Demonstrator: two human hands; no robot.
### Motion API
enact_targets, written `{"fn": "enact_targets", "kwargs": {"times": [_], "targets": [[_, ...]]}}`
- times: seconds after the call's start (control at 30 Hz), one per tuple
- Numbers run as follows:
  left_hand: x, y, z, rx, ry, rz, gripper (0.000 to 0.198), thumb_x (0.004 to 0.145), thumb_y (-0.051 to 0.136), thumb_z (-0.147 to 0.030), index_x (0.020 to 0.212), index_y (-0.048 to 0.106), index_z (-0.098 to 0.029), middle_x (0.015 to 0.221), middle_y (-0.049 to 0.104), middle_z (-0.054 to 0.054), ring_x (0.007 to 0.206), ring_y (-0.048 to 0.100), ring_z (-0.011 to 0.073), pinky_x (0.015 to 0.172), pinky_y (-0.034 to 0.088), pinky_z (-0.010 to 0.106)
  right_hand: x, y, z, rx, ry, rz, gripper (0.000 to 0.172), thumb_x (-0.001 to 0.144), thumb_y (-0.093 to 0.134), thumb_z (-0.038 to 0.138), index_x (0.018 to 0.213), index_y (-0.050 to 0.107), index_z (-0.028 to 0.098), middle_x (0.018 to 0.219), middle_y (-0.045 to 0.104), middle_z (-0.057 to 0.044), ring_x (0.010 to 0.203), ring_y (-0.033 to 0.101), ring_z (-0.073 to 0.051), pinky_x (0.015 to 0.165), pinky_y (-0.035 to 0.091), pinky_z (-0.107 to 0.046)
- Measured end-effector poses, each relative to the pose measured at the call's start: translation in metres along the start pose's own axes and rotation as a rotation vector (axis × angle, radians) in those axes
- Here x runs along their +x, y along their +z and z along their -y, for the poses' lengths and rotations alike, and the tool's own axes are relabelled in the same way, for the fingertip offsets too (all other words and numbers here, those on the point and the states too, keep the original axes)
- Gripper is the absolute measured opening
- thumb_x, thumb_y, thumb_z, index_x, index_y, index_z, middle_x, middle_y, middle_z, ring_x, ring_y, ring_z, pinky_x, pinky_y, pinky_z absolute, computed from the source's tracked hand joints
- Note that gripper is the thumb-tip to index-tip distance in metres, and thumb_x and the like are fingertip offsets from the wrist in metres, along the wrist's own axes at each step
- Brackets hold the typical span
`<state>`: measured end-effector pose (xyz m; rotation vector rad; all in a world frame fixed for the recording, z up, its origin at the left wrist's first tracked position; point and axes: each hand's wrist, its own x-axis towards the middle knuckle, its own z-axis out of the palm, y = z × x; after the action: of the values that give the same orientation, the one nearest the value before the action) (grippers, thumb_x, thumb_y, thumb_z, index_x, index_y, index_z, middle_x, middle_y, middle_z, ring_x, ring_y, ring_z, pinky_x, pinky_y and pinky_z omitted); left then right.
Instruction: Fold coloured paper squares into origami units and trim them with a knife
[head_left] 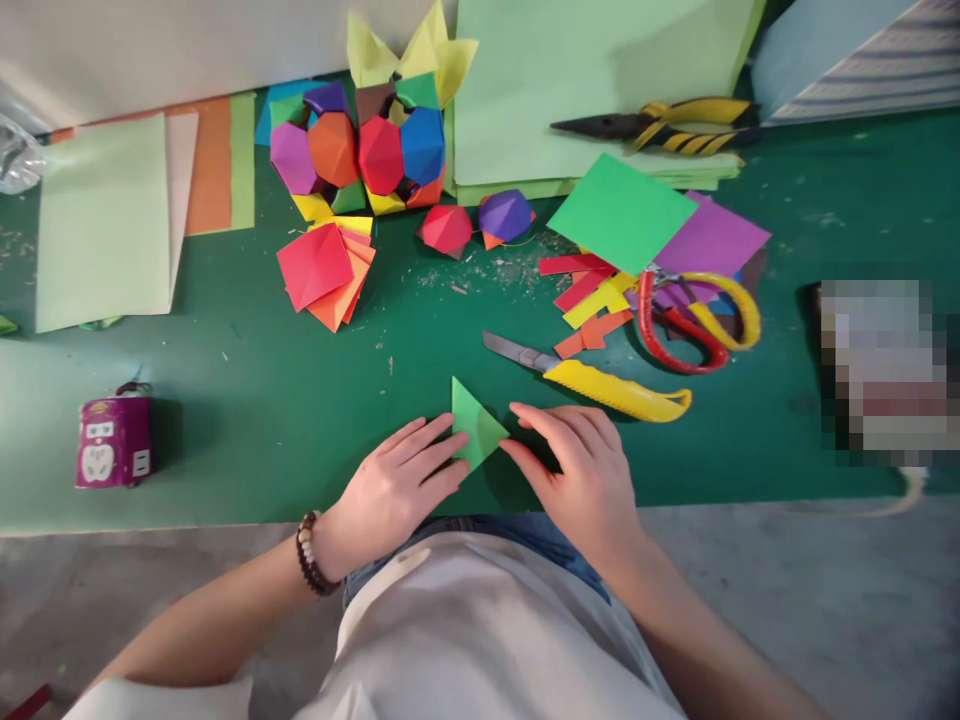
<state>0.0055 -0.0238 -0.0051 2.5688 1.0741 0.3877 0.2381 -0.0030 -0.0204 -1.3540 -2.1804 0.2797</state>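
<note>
A small green paper triangle (474,422) lies folded on the green table near its front edge. My left hand (401,485) rests flat on the table with its fingers stretched out, the fingertips pressing the triangle's left side. My right hand (581,470) lies on the triangle's right, fingers extended and touching its right corner. Neither hand grips anything.
A yellow utility knife (607,388) lies just behind my right hand. Red and yellow scissors (697,320), paper scraps (592,300), green and purple squares, pliers (660,125), a multicoloured paper ball (360,150), folded pieces (322,270), paper sheets (105,220) and a purple box (112,440) lie around.
</note>
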Motion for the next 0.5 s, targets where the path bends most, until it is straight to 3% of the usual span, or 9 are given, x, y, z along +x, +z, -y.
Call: {"fn": "enact_targets", "kwargs": {"times": [0.1, 0.2, 0.37, 0.5], "targets": [[-0.001, 0.003, -0.009, 0.034, -0.039, 0.001, 0.031, 0.095, 0.051, -0.013, 0.123, 0.063, -0.02, 0.135, 0.061, 0.007, 0.138, 0.044, 0.028, 0.113, 0.041, 0.047, -0.013, -0.011, 0.0, 0.01, 0.011, -0.042, 0.031, 0.086, 0.066, 0.012, 0.116, 0.061, 0.022, 0.094, 0.067, -0.006, 0.09, 0.058, -0.022, 0.081, 0.052, -0.038], [0.002, 0.003, -0.014, 0.074, -0.053, -0.003, 0.03, 0.093, 0.053, -0.013, 0.12, 0.065, -0.02, 0.132, 0.063, 0.007, 0.134, 0.048, 0.0297, 0.11, 0.044, 0.048, -0.022, -0.016, 0.006, 0.039, 0.015, -0.003, 0.029, 0.086, 0.065, 0.009, 0.111, 0.065, 0.024, 0.1, 0.068, -0.006, 0.095, 0.058, -0.023, 0.084, 0.052, -0.039], [0.008, -0.001, -0.012, 0.096, -0.044, 0.041, 0.029, 0.093, 0.055, -0.016, 0.12, 0.065, -0.02, 0.135, 0.061, 0.007, 0.135, 0.046, 0.0292, 0.112, 0.042, 0.048, -0.023, -0.012, 0.017, 0.06, -0.022, 0.092, 0.028, 0.09, 0.061, 0.014, 0.116, 0.067, 0.024, 0.121, 0.068, -0.008, 0.108, 0.057, -0.025, 0.09, 0.049, -0.043], [0.013, -0.005, -0.007, 0.052, -0.009, 0.047, 0.025, 0.094, 0.056, -0.018, 0.117, 0.066, -0.02, 0.137, 0.061, 0.004, 0.135, 0.047, 0.0268, 0.112, 0.042, 0.046, -0.021, -0.008, 0.018, 0.065, -0.013, 0.124, 0.028, 0.092, 0.059, 0.017, 0.119, 0.065, 0.024, 0.118, 0.071, -0.003, 0.112, 0.056, -0.026, 0.09, 0.044, -0.045]]}}
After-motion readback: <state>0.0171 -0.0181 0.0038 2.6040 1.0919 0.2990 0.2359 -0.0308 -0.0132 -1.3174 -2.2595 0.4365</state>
